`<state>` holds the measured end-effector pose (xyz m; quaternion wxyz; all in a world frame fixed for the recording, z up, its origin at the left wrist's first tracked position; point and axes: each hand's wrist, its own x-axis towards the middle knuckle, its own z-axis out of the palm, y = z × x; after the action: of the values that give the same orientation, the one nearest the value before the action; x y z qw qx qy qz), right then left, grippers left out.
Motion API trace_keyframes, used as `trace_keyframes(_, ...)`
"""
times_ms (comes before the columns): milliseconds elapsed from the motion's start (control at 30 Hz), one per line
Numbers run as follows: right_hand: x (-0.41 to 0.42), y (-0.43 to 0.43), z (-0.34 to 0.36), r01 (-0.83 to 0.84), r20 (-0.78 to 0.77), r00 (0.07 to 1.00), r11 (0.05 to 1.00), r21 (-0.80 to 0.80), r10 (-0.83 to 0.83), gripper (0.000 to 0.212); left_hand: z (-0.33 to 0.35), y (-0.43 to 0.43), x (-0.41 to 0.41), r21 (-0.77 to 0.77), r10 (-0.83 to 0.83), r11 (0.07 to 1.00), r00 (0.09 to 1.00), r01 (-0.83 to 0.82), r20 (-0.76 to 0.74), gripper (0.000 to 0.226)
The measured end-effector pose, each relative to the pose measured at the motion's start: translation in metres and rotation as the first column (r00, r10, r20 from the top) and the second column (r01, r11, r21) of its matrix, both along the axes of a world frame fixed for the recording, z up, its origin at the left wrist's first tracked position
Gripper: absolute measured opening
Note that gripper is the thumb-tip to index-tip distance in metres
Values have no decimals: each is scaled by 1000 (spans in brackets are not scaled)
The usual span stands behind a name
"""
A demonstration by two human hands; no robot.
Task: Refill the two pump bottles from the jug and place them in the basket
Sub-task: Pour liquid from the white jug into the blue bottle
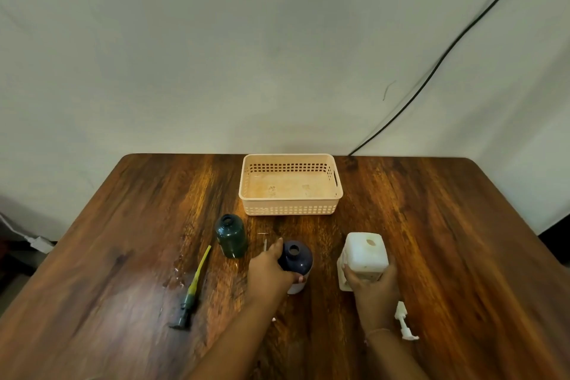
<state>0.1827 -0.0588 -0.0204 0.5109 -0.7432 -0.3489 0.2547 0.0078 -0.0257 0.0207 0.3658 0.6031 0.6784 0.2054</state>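
Observation:
A navy pump bottle point(297, 257) with a white base stands open-necked on the wooden table, and my left hand point(270, 268) wraps around its left side. Beside it to the left stands a dark green bottle point(231, 236), also without its pump. My right hand point(374, 285) grips the white jug point(365, 253) from the near side; the jug stands upright with its top opening uncapped. A peach basket point(291, 211) sits empty behind them. The green pump head with a yellow tube point(192, 290) lies at the left, the white pump head point(404, 321) at the right.
A small puddle point(175, 278) wets the table left of the green pump. A small pin-like item point(264, 241) lies between the bottles. A black cable point(447, 55) runs down the wall to the table's back edge. A white plug point(40, 242) lies beyond the left edge.

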Motion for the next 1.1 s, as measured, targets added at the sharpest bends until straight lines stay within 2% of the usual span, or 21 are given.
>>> trace_keyframes(100, -2, 2, 5, -29, 73, 997, 1000, 2, 29, 83, 2, 4, -1, -47, -25, 999, 999, 23, -42, 85)
trace_keyframes(233, -6, 6, 16, -167, 280, 945, 985, -43, 172, 82, 4, 9, -3, -93, -26, 995, 998, 21, -53, 89)
trace_keyframes(367, -8, 11, 26, -284, 594, 750, 953, -109, 291, 84, 4, 11, -3, -119, -41, 992, 997, 34, -60, 92)
trace_keyframes(533, -9, 16, 37, -351, 820, 493, 929, -118, 290, 85, 4, 11, -3, -109, -69, 992, 994, 60, -87, 82)
trace_keyframes(633, -7, 18, 42, -346, 871, 384, 923, -171, 306, 82, 5, 10, -4, -119, -73, 991, 994, 63, -82, 82)
trace_keyframes(800, -7, 19, 50, -339, 900, 279, 911, -236, 336, 80, 6, 12, -5, -118, -92, 990, 992, 82, -83, 80)
trace_keyframes(1100, -12, 19, 58, -354, 899, 233, 893, -277, 371, 79, 9, 12, -6, -75, -118, 991, 985, 109, -123, 65)
